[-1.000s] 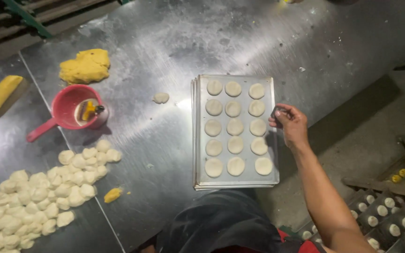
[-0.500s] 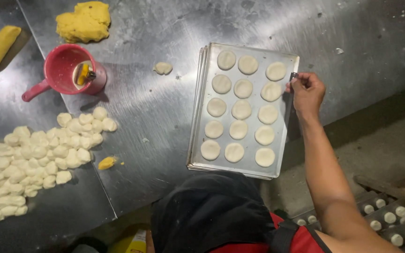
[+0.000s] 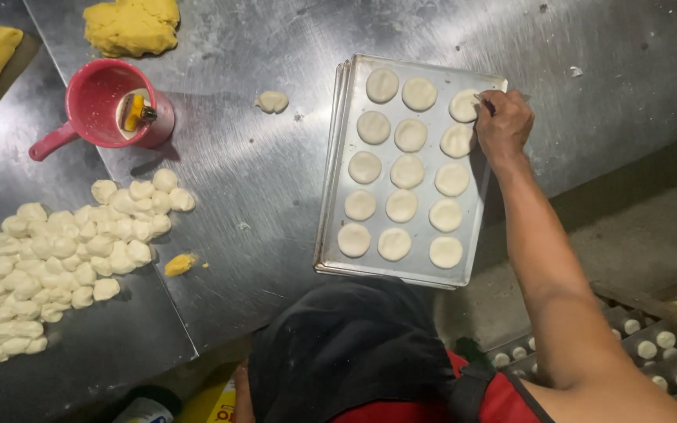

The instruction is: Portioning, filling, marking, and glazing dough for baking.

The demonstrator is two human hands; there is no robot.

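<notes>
A stack of metal baking trays (image 3: 331,188) lies on the steel table, the top one carrying several flattened pale dough discs (image 3: 407,171) in three rows. My right hand (image 3: 503,125) is closed on the tray's right rim near the far corner, beside the last disc of the right row. A thin dark object pokes out between its fingers; I cannot tell what it is. My left hand is out of sight.
A red plastic jug (image 3: 103,106) with a small tool inside stands at left. A heap of small dough balls (image 3: 56,251) lies at near left, a yellow dough lump (image 3: 131,25) at the back, and one loose dough piece (image 3: 272,101). Racks of filled trays (image 3: 660,345) sit at lower right.
My right hand has slid along the tray's right rim toward its far corner, and the tray now sits slightly turned. The view has shifted closer.
</notes>
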